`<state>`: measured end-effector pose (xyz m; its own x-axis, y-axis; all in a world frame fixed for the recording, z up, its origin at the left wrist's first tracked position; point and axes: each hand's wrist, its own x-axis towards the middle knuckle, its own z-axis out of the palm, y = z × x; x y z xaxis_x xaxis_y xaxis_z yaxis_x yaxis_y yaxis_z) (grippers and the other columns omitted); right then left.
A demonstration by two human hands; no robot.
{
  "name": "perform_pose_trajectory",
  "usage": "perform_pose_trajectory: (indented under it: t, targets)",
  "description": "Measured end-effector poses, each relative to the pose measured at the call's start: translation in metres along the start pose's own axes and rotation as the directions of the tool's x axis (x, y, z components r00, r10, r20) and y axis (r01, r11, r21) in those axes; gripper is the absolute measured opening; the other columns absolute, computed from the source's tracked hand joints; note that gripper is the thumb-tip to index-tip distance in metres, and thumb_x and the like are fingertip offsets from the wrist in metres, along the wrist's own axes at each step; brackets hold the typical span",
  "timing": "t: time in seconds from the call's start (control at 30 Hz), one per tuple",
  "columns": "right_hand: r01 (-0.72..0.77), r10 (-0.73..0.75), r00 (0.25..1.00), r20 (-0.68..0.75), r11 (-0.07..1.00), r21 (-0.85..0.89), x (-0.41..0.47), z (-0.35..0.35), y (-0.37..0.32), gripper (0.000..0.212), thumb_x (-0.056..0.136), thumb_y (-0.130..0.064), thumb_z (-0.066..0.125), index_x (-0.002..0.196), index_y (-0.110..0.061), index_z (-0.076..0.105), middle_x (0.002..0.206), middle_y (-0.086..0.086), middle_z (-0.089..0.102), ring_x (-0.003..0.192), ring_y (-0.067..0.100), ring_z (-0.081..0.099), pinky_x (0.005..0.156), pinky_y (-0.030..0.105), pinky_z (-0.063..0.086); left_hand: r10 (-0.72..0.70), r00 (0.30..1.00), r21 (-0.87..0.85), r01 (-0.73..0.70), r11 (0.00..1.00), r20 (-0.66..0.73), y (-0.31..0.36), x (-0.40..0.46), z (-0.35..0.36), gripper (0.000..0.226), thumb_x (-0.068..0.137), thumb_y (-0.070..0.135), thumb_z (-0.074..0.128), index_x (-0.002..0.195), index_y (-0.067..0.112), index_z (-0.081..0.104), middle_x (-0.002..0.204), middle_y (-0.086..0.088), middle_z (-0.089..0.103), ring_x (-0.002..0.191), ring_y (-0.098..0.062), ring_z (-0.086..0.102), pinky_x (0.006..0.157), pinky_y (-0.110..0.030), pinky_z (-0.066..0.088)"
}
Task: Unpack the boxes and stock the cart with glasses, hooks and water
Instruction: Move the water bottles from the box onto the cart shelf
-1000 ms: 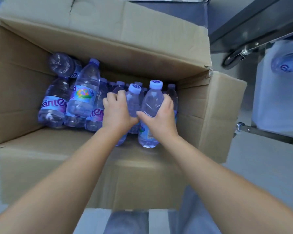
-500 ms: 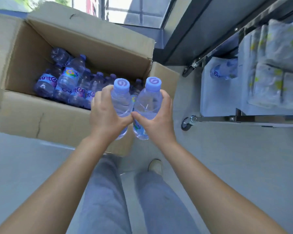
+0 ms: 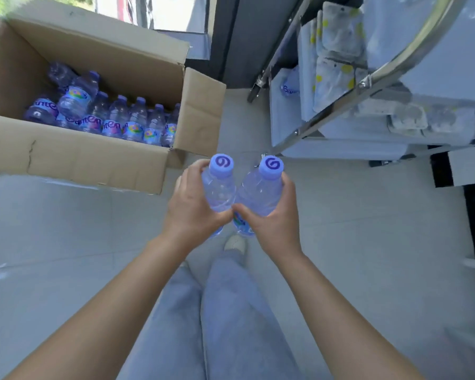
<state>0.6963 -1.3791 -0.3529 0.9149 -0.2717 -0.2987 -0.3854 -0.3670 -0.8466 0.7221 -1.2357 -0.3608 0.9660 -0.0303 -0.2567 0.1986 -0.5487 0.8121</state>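
Two clear water bottles, the left bottle (image 3: 219, 192) and the right bottle (image 3: 261, 196), each with a lilac swirl-marked cap, are held upright at frame centre, one gripped by the left hand (image 3: 195, 209), the other by the right hand (image 3: 272, 223). They are carried side by side, bodies touching, seemingly for transfer from the open cardboard box (image 3: 93, 160) at upper left, where more bottles remain, to the cart (image 3: 321, 124) at upper right.

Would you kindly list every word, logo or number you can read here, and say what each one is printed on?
"anten", partly cut off: purple labels on the bottles in the cardboard box, clearest at.
"Gant", partial: label on the bottle lying in the cart.
Purple swirl logo, no letters: cap of the bottle in the left hand and cap of the bottle in the right hand.
Small print on the colourful labels: too blurred to read.
No numbers legible.
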Motion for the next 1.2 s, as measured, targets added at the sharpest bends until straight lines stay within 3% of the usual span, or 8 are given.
perform_pose_trajectory:
  t: [0.23,0.4,0.53,0.6,0.67,0.77,0.93,1.2]
  targets:
    - [-0.042,0.043,0.997,-0.06,0.999,0.02,-0.042,-0.104,0.051,0.077,0.059,-0.029,0.084,0.125,-0.029,0.045,0.122,-0.01,0.054,0.112,0.007,0.055,0.093,0.035,0.048,0.014,0.991,-0.008,-0.013,1.0,0.136,0.055,-0.055,0.083,0.064,0.06,0.013,0.084,0.114,0.012,0.051,0.106,0.003,0.052,0.103,-0.02,0.053,0.075,-0.016,0.032]
    - [-0.024,0.026,0.997,-0.075,0.999,0.022,-0.043,-0.202,0.099,0.065,0.059,-0.024,0.085,0.106,-0.044,0.046,0.114,-0.01,0.055,0.105,0.005,0.056,0.085,0.024,0.047,-0.027,0.986,0.034,0.022,0.999,0.164,0.098,-0.085,0.174,0.075,0.061,0.017,0.083,0.126,0.02,0.046,0.116,0.002,0.054,0.102,-0.019,0.055,0.075,-0.023,0.04]
    - [0.037,-0.037,0.999,-0.008,0.999,-0.014,-0.026,-0.275,0.138,0.059,0.058,-0.027,0.082,0.109,-0.026,0.052,0.109,0.001,0.056,0.1,0.015,0.058,0.084,0.032,0.05,-0.092,0.983,0.01,0.091,0.996,0.157,0.141,-0.097,0.241,0.064,0.064,0.012,0.08,0.111,0.032,0.041,0.105,0.007,0.057,0.079,-0.016,0.059,0.054,-0.012,0.041]
    - [0.059,-0.059,0.998,0.007,0.998,-0.01,-0.014,-0.301,0.147,0.055,0.058,-0.025,0.082,0.104,-0.03,0.052,0.105,-0.003,0.057,0.096,0.014,0.058,0.08,0.027,0.049,-0.11,0.983,-0.002,0.111,0.994,0.144,0.16,-0.099,0.268,0.063,0.064,0.016,0.079,0.107,0.036,0.038,0.102,0.011,0.057,0.082,-0.014,0.057,0.06,-0.018,0.039]
    - [0.094,-0.094,0.995,0.012,0.996,0.001,-0.001,-0.32,0.149,0.045,0.058,-0.017,0.082,0.087,-0.036,0.053,0.091,-0.016,0.057,0.08,0.015,0.056,0.068,0.019,0.046,-0.136,0.982,-0.03,0.141,0.99,0.13,0.173,-0.094,0.291,0.062,0.064,0.02,0.079,0.106,0.037,0.038,0.101,0.014,0.057,0.086,-0.013,0.057,0.067,-0.023,0.039]
    - [0.175,-0.174,0.983,0.052,0.985,-0.003,0.028,-0.338,0.158,0.042,0.057,-0.005,0.08,0.074,-0.018,0.044,0.062,-0.007,0.046,0.071,0.028,0.047,0.06,0.035,0.042,-0.174,0.978,-0.082,0.184,0.979,0.11,0.18,-0.074,0.318,0.06,0.064,0.024,0.08,0.106,0.035,0.039,0.1,0.014,0.057,0.085,-0.011,0.057,0.069,-0.023,0.04]
    - [0.13,-0.114,0.984,0.137,0.985,-0.115,0.102,-0.333,0.212,0.06,0.052,-0.038,0.081,0.09,-0.062,0.041,0.101,-0.008,0.052,0.096,0.017,0.056,0.081,0.033,0.05,-0.197,0.979,-0.111,0.203,0.973,0.059,0.158,-0.011,0.365,0.059,0.064,0.019,0.079,0.105,0.034,0.04,0.095,0.018,0.057,0.086,-0.012,0.058,0.069,-0.023,0.041]
    - [0.193,-0.109,0.931,0.349,0.957,-0.215,0.215,-0.316,0.312,0.059,0.055,-0.031,0.085,0.102,-0.027,0.05,0.105,0.003,0.054,0.095,0.016,0.057,0.08,0.027,0.049,-0.281,0.959,-0.125,0.274,0.954,-0.043,0.099,0.06,0.454,0.061,0.065,0.017,0.08,0.114,0.024,0.045,0.102,0.011,0.057,0.089,-0.014,0.055,0.075,-0.025,0.041]
